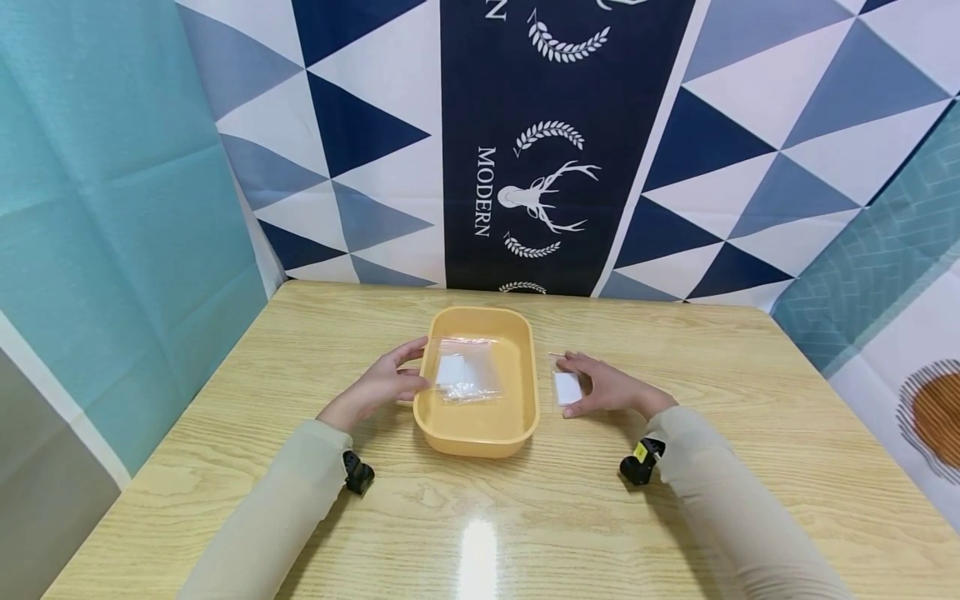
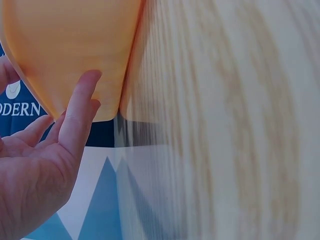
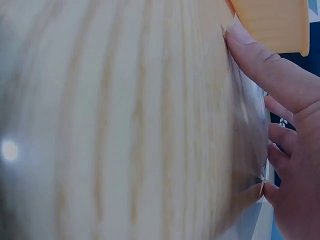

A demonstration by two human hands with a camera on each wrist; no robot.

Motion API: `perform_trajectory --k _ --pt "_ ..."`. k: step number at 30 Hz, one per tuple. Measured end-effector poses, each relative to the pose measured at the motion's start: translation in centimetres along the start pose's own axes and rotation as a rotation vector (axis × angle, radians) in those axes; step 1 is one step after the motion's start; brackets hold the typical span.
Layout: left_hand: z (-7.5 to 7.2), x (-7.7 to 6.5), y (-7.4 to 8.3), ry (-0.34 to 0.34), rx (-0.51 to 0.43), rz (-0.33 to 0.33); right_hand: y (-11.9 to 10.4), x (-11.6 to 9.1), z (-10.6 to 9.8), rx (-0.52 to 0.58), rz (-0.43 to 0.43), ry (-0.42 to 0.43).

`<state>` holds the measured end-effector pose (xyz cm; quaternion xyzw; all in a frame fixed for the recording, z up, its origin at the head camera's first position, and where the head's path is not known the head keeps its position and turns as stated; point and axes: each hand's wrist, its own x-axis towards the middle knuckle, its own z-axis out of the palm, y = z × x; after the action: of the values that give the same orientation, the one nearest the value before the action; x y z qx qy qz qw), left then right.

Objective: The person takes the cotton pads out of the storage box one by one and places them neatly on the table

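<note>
Clear bag [image 1: 562, 388] with white insert [image 1: 570, 390] sits over wooden table [image 1: 600, 533], just right of yellow bin [image 1: 476, 429]. Our right hand [image 1: 611, 388] spans it: thumb at near end, fingers at far end, thumb and fingers apart; whether they pinch plastic, we cannot tell. Our left hand [image 1: 381, 380] is at bin's left wall, fingers spread. Inside bin we see clear packaging [image 1: 482, 377] with white piece [image 1: 450, 370] on left.

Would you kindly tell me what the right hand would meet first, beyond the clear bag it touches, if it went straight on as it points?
Past the clear plastic bag, the right hand would most likely meet the right side of the yellow tub, though depth is hard to judge.
</note>
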<state>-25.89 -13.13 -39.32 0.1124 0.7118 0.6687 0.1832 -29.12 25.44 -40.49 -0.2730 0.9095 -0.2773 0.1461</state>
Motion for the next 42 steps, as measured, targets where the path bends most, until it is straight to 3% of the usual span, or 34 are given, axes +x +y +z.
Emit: perform_trajectory --k 6,11,18,42 --pt "0.0 0.0 0.1 0.001 0.007 0.000 0.1 0.1 0.0 0.058 0.019 0.075" --pt "0.0 0.0 0.1 0.001 0.005 0.000 -0.2 0.4 -0.3 0.039 0.014 0.135" --pt "0.0 0.0 0.2 0.005 0.008 -0.001 -1.2 0.4 -1.1 0.094 0.068 0.208" --pt "0.1 -0.1 0.3 0.028 0.011 -0.024 -4.3 2.3 -3.1 0.108 0.069 0.271"
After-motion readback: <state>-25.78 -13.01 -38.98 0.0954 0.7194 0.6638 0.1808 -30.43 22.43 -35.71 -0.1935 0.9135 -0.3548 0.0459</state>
